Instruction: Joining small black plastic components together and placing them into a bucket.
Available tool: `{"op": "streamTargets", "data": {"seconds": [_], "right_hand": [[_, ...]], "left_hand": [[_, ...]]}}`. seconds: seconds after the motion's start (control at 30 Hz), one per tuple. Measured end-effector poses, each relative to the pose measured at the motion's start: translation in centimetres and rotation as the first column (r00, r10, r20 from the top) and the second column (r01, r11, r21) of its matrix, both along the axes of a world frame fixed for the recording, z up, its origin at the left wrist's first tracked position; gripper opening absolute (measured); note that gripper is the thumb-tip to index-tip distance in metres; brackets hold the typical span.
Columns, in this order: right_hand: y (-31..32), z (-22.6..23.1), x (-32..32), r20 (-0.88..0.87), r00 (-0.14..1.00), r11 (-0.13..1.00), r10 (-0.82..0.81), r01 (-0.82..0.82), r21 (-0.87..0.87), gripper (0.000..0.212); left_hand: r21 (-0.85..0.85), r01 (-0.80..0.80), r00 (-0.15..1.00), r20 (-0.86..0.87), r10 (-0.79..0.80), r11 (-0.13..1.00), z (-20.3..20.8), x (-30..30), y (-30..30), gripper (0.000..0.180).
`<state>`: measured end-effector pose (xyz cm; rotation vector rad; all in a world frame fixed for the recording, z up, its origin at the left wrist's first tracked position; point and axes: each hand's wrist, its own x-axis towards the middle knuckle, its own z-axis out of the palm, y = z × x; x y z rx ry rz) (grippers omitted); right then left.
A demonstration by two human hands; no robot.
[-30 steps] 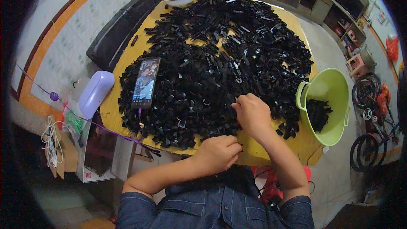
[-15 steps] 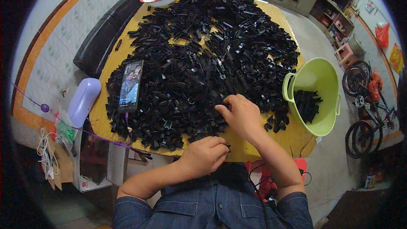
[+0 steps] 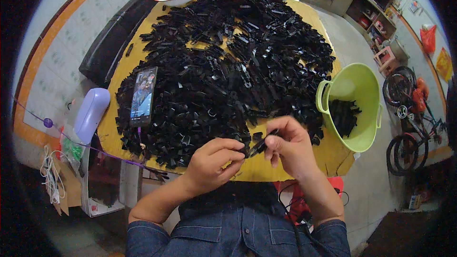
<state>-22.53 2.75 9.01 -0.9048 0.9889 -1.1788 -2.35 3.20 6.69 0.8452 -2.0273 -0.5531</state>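
Yellow table (image 3: 339,157): green tub (image 3: 354,90) holds black pieces (image 3: 343,115); left hand (image 3: 212,164) and right hand (image 3: 290,147) pinch one black part (image 3: 258,146)

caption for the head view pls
Both hands, left hand and right hand, pinch a black plastic piece beside a heaped table.

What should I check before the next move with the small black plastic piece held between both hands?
1. Both hands on the small black plastic piece: ok. The left hand pinches one end, the right hand the other.
2. Piece lifted off the heap of black plastic parts: ok, it sits above the near edge of the yellow table.
3. Lime green plastic bucket within reach on the right: ok, upright, open, only partly filled with black parts.
4. Piece joined or whole: cannot tell, too small and partly covered by fingers.
5. Smartphone with lit screen out of the way: ok, it lies on the heap, left of the hands.
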Motion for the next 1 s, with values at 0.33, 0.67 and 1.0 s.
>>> {"op": "streamTargets", "data": {"seconds": [0.33, 0.67, 1.0], "right_hand": [[2.9, -0.1, -2.0, -0.069, 0.979, 0.975, 0.192, -0.182, 0.131, 0.020], [3.9, -0.3, -1.9, -0.123, 0.983, 0.989, 0.134, -0.124, 0.085, 0.020], [4.1, -1.0, -2.0, -0.591, 0.728, 0.885, 0.348, -0.462, -0.048, 0.016]], "left_hand": [[-0.087, 0.157, 0.987, -0.009, -0.159, 0.984, 1.1, 0.3, -0.5, 0.016], [-0.191, 0.208, 0.977, 0.081, -0.195, 0.959, 1.1, -0.2, -0.2, 0.017], [-0.144, 0.387, 0.915, 0.182, -0.360, 0.911, 0.2, -0.6, -0.1, 0.037]]}}
